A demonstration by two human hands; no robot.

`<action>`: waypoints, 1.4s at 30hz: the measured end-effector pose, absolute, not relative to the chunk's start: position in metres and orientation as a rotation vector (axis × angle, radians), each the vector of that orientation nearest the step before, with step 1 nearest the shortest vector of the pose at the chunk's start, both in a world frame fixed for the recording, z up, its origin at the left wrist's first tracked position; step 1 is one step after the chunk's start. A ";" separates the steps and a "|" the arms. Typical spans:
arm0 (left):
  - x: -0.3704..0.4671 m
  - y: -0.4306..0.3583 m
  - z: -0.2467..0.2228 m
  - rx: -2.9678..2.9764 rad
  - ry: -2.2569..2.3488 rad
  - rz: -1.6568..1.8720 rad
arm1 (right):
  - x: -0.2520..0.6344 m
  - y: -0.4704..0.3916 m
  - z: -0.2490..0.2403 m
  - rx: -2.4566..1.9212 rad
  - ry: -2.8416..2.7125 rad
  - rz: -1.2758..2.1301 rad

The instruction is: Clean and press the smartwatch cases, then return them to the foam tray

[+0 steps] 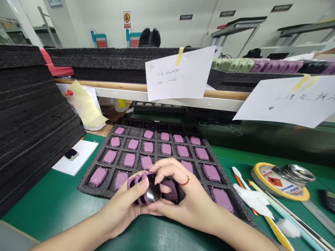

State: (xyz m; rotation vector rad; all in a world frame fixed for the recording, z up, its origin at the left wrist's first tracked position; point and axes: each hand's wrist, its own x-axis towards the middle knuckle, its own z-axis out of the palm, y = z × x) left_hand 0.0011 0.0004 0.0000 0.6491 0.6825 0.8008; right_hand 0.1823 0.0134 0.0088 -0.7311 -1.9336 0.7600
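Several purple smartwatch cases (pixel 136 179) are stacked in my left hand (pixel 128 205), its thumb across them. The end one has a glossy black screen (pixel 154 190) turned toward me. My right hand (pixel 183 195) curls against this end watch, with fingertips at its upper edge and the thumb low by its side. Behind those fingers shows another purple case (pixel 170 191); whether my right hand touches it or it lies in the tray I cannot tell. Both hands are over the near edge of a black foam tray (pixel 90 184), whose cells hold purple watch cases (pixel 166 149).
Stacked black foam sheets (pixel 34 132) rise at left, beside a white pad (pixel 78 160) carrying a small dark-screened watch (pixel 70 153). At right lie a yellow-rimmed round tin (pixel 280 181), a white cloth (pixel 253 200) and brushes (pixel 277 233). Handwritten papers (pixel 180 75) hang from the shelf.
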 end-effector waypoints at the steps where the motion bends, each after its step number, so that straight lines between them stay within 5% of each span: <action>1: 0.001 0.001 0.000 0.652 0.686 0.812 | 0.183 0.014 0.011 -0.736 -1.928 0.806; 15: 0.002 0.004 -0.001 0.408 0.546 0.795 | 0.187 0.010 0.018 -0.766 -1.486 0.719; 29: -0.003 0.003 0.000 0.419 0.446 0.763 | 0.182 0.010 0.007 -0.618 -2.012 0.752; 42: -0.001 0.001 0.000 0.436 0.380 0.775 | 0.203 -0.003 0.028 -0.602 -2.052 0.396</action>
